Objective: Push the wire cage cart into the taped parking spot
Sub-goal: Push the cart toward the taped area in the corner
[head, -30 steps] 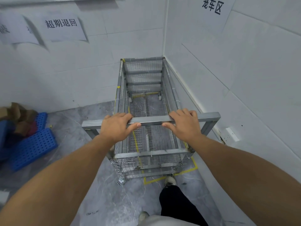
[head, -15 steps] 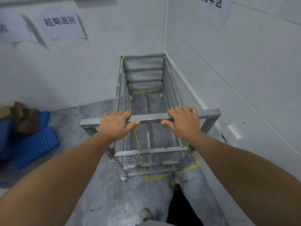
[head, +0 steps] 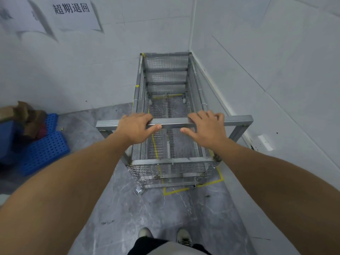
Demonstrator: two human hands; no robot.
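1. At the far left, blue perforated pallets [head: 44, 151] lie on the grey floor [head: 156, 214] against the wall, with crumpled cardboard [head: 27, 115] piled on top of them.
2. Above, two paper signs [head: 73, 13] are stuck to the left wall; the nearer one bears printed Chinese characters.
3. The left hand [head: 135, 128] grasps the handle [head: 173, 122], fingers curled over the top of the bar and thumb tucked under its near edge.
4. The handle is a square metal bar running across the near end of the cart [head: 165, 100], wider than the cage itself.
5. The cart stands in the room's corner, its far end close to the back wall and its right side just beside the right wall. It is empty; the floor shows through its mesh base.
6. Yellow tape [head: 184, 189] marks the spot on the floor. The near line lies just outside the cart's near end, and another line runs under the mesh, so the cart's left side sits a little over the marked edge.
7. The right hand [head: 207, 128] rests on the handle more loosely, fingers draped over the bar, thumb spread out below it and not closed round.
8. Two shoes [head: 184, 236] stand on the floor behind the cart.
9. A white wall fitting [head: 265, 142] sits low on the right wall.
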